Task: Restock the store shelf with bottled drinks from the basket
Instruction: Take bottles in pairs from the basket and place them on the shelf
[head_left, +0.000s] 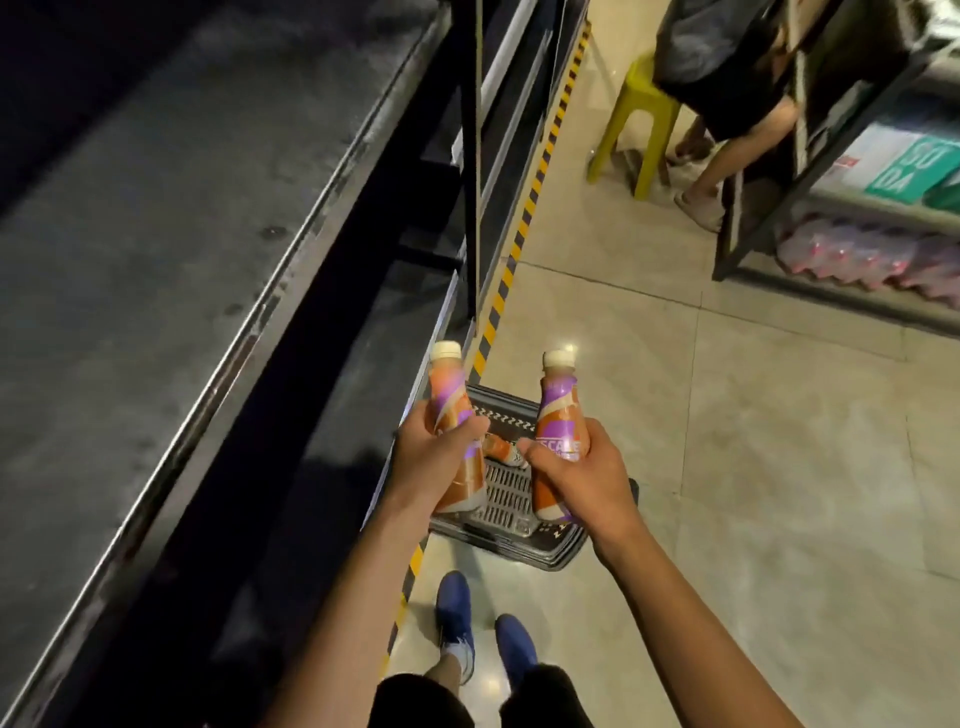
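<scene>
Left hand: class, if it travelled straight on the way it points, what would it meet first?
Probably the lower front edge of the shelf, by the striped floor tape; depth is unclear.

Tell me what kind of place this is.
Most likely a shop aisle, perhaps a grocery or convenience store. A dark metal shelf runs on the left, a rack holds a SODA carton and shrink-wrapped bottle packs, and a plastic shopping basket sits on the tiled floor.
</scene>
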